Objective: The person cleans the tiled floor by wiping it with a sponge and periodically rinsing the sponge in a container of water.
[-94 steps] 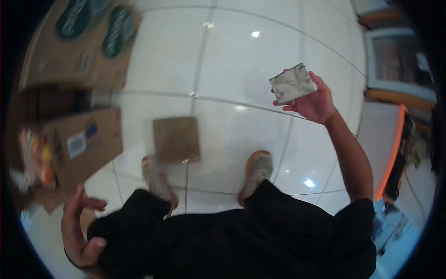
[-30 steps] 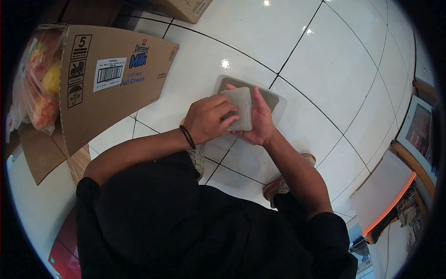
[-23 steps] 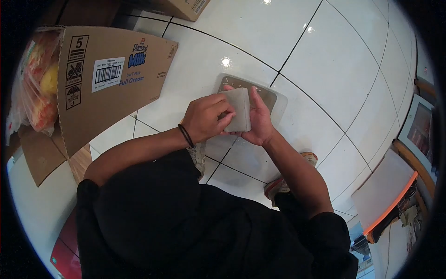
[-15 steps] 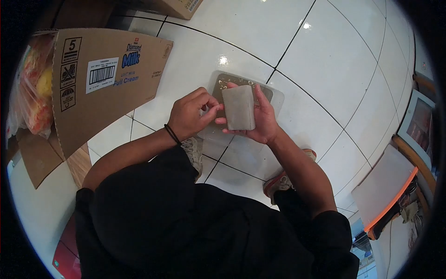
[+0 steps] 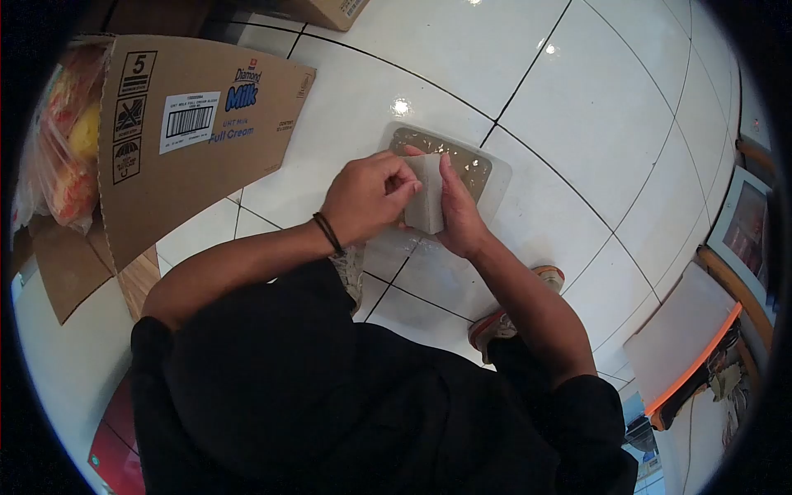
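A pale grey rectangular block [image 5: 426,198] with a smooth, flat face is in my right hand [image 5: 464,216]. The thumb lies along its right edge and the other fingers are mostly behind it. My left hand [image 5: 371,196], a dark band around its wrist, overlaps the block's left side. Its fingers are curled and pinched together; whether they grip the block or something small is hidden. Below both hands, a translucent rectangular tray [image 5: 501,177] rests on the floor, with a grey-brown, glossy patch and shiny bits inside.
A large cardboard milk carton box [image 5: 194,177] stands at the left, with a plastic bag of red and yellow things [image 5: 76,157] in it. Another cardboard box [image 5: 318,10] is at the top. White tiled floor [image 5: 594,107] surrounds the tray. A shoe [image 5: 499,326] shows below my right forearm.
My left hand has moved right and up, over the block's left side. The block has turned in my right hand, so its face appears narrower. The view has shifted slightly.
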Tool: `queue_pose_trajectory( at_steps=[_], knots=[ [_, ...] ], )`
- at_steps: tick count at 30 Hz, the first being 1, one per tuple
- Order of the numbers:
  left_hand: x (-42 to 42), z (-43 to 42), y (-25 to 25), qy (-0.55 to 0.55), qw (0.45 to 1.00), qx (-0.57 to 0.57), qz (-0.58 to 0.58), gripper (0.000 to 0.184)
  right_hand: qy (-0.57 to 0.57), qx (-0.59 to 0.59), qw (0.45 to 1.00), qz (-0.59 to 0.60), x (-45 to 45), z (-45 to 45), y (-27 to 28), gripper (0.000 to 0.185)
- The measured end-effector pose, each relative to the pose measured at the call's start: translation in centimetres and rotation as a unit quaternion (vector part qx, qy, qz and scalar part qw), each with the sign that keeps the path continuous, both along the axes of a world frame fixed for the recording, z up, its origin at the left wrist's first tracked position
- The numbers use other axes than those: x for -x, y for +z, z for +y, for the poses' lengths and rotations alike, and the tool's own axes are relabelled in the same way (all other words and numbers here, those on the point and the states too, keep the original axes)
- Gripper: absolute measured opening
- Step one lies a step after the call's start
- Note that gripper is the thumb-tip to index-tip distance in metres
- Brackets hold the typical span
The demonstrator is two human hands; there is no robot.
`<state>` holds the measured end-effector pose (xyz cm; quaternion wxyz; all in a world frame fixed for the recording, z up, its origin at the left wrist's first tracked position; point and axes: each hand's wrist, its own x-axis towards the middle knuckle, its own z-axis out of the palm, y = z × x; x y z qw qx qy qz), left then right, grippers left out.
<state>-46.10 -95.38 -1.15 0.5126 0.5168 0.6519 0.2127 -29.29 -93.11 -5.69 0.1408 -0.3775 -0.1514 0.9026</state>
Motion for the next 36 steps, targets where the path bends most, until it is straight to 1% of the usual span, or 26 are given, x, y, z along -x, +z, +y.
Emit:
queue_pose_trajectory(
  at_steps=[3,6,9,12,15,18,21,24,27,28,29,31,32,34,35,36],
  knots=[
    [1.2,-0.2,0.0,-0.004,1.0,-0.03,0.0,0.01,0.011,0.008,1.0,-0.004,-0.7,0.3,0.1,0.071],
    [2.6,-0.8,-0.6,0.006,0.999,-0.024,0.031,0.01,0.004,0.019,1.0,0.001,-1.4,0.5,-0.4,0.072],
    [4.1,-2.1,-2.1,0.055,0.997,0.041,0.03,0.009,-0.009,0.03,0.999,0.009,-2.1,0.8,-0.6,0.072],
    [5.4,-3.9,-3.9,0.043,0.997,0.032,0.054,0.007,-0.027,0.038,0.999,0.028,-3.0,1.0,-0.7,0.071],
    [5.7,-4.6,-3.4,-0.016,0.991,0.013,0.128,0.006,-0.036,0.04,0.998,0.038,-4.2,1.6,0.0,0.072],
    [6.0,-5.1,-3.2,-0.021,0.99,-0.018,0.139,0.013,-0.028,0.02,0.998,0.051,-5.9,2.8,1.1,0.073],
    [7.0,-5.4,-2.2,-0.04,0.986,-0.028,0.162,0.013,-0.018,-0.023,0.999,0.045,-7.8,4.4,2.6,0.074],
    [9.0,-7.7,-3.2,-0.023,0.982,-0.016,0.189,0.014,-0.016,-0.065,0.997,0.032,-9.2,5.8,3.3,0.077],
    [11.7,-12.1,-4.8,0.015,0.974,0.05,0.221,0.015,-0.024,-0.073,0.997,0.025,-10.1,6.6,3.5,0.077],
    [13.2,-14.3,-5.8,0.013,0.967,0.094,0.235,0.018,-0.026,-0.075,0.997,0.028,-10.2,6.6,3.4,0.076],
    [15.1,-16.7,-6.6,0.014,0.957,0.135,0.257,0.02,-0.028,-0.079,0.996,0.039,-9.9,6.8,3.2,0.075],
    [19.0,-21.7,-7.1,-0.027,0.92,0.207,0.331,0.024,-0.021,-0.075,0.997,-0.001,-9.3,6.4,3.2,0.072],
    [21.4,-23.6,-6.9,-0.049,0.889,0.286,0.354,0.023,-0.01,-0.08,0.997,-0.014,-8.9,6.1,3.2,0.071],
    [26.2,-27.8,-5.7,-0.22,0.805,0.338,0.434,0.02,0.02,-0.071,0.997,-0.014,-8.3,5.7,3.3,0.069],
    [28.5,-29.7,-4.5,-0.375,0.73,0.309,0.481,0.018,0.023,-0.063,0.998,-0.004,-8.0,5.4,3.2,0.069],
    [30.8,-31.5,-2.4,-0.328,0.73,0.316,0.51,0.016,0.029,-0.054,0.998,0.001,-7.7,5.2,3.2,0.068]
  ],
)
